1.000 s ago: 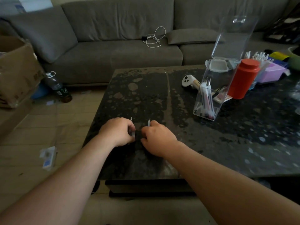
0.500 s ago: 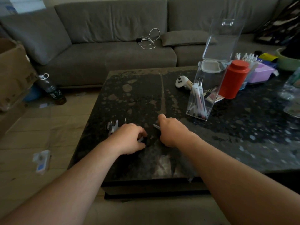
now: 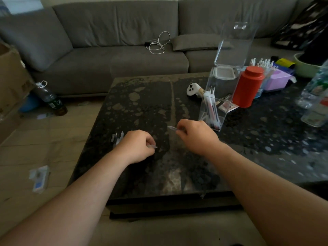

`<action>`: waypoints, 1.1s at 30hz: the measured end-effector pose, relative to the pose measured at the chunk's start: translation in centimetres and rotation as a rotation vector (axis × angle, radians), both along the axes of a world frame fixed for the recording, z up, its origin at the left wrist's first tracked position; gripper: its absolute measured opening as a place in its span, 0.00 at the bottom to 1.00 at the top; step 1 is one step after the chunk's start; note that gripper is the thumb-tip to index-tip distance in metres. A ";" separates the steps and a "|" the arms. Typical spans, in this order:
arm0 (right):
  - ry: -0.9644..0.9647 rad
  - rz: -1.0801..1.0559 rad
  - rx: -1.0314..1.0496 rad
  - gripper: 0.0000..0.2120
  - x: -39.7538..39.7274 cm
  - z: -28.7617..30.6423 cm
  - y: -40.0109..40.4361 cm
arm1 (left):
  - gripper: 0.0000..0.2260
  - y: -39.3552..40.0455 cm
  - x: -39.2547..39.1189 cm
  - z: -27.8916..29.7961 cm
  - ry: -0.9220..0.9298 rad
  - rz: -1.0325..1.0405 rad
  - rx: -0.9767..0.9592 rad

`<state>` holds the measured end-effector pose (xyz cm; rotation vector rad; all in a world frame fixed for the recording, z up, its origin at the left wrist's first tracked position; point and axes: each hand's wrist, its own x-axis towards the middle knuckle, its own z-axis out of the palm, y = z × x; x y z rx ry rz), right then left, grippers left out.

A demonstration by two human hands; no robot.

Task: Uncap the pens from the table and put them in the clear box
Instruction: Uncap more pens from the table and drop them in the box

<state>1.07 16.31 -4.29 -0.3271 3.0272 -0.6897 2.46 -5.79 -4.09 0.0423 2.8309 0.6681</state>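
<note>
We see a pen (image 3: 171, 128) in the right hand (image 3: 196, 136). The fingers curl around it and pinch it, and its thin tip sticks out to the left of the hand. The pen is up off the table (image 3: 150, 103), just a little.

The left hand (image 3: 135, 145) is a short way to the left of the right hand and a bit nearer to us. Its fingers are curled and pinch a small clear piece (image 3: 153, 146). It looks like a pen cap, but it is blurry, so we cannot be sure. The two hands do not touch.

Just past the left hand, on its far left side, a few small clear caps (image 3: 117, 138) lie together on the table.

Just past the right hand, on its far right side, stands the clear box (image 3: 215, 105). Its lid (image 3: 234, 43) is tipped up and open. More pens (image 3: 212, 107) stand inside it, leaning against the wall.

Behind the box is a red can (image 3: 247, 87). To the left of the box lies a white controller (image 3: 193, 89). Farther right we see a purple tub (image 3: 276, 80) and a clear bottle (image 3: 316, 96).

Behind the table is a gray sofa (image 3: 106, 50) with a white cable (image 3: 158, 43) on it. On the floor, far left of the left hand, stands a dark bottle (image 3: 50, 99).
</note>
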 end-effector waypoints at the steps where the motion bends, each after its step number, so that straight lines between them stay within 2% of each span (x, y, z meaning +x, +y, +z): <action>1: 0.037 0.020 -0.005 0.07 0.1 0.0 0.2 | 0.09 0.0 -0.1 -0.1 0.029 -0.001 0.027; 6: 0.221 0.093 0.007 0.07 0.2 0.4 0.4 | 0.06 -0.1 -0.3 0.0 0.129 0.062 0.166; 14: 0.282 0.151 0.011 0.07 0.6 0.7 0.3 | 0.03 0.5 0.2 0.6 0.260 0.114 0.254; 23: 0.316 0.132 -0.030 0.07 0.7 0.3 -0.3 | 0.04 0.6 0.6 0.9 0.298 0.138 0.347; 25: 0.327 0.130 -0.054 0.08 0.8 0.0 -0.6 | 0.03 0.7 0.5 0.7 0.273 0.181 0.474; 28: 0.337 0.110 -0.119 0.08 1.0 -0.1 -1.1 | 0.04 0.9 0.5 0.9 0.197 0.254 0.764; 33: 0.328 0.083 -0.174 0.09 1.1 0.2 -1.5 | 0.06 1.1 0.7 1.4 0.158 0.295 0.925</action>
